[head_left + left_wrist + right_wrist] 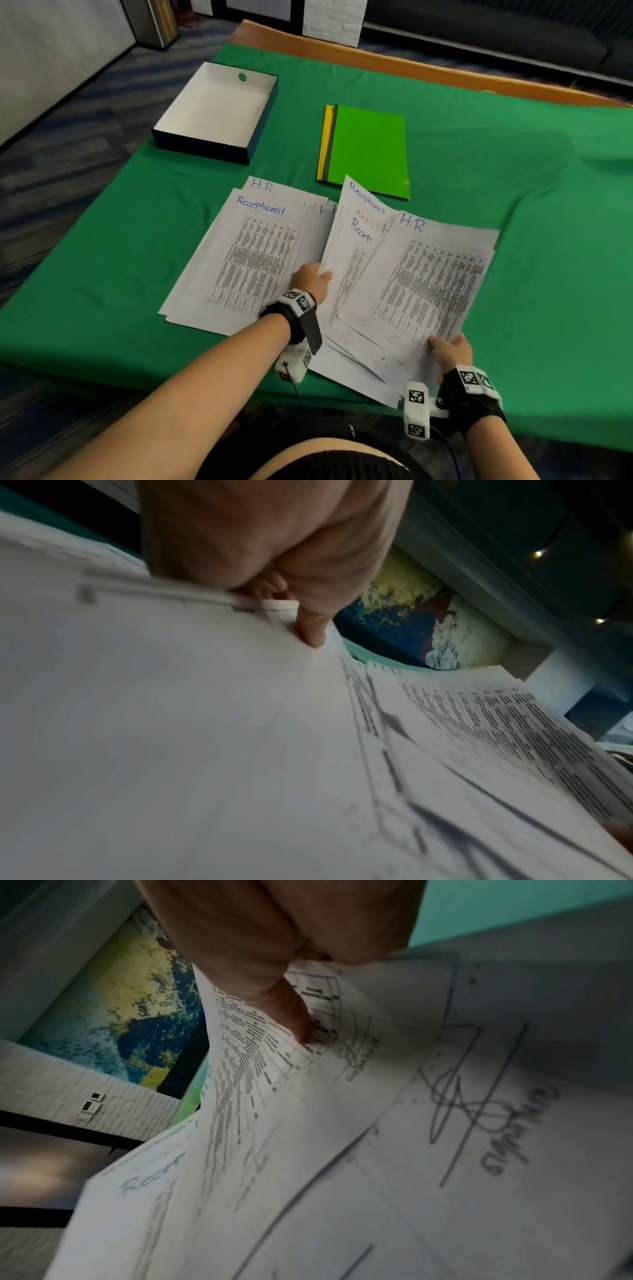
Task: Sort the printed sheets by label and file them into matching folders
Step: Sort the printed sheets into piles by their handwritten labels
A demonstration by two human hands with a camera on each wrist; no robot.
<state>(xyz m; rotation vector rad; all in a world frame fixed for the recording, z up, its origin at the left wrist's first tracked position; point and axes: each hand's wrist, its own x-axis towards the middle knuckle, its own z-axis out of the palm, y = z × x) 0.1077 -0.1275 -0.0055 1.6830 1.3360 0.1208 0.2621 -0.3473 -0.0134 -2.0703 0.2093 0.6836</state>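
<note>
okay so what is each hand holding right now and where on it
The left hand pinches a lifted Receptionist sheet by its left edge. The right hand has its grip on the near edge of the H.R. sheet topping the right pile.

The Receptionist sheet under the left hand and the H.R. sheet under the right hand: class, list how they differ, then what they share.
1. The Receptionist sheet is lifted and curved by the left hand; the H.R. sheet lies flatter on the pile, held at its near edge by the right hand.
2. The handwritten labels differ.
3. The H.R. sheet overlaps the Receptionist sheet.
Shared: white paper, blue handwriting, printed tables.
</note>
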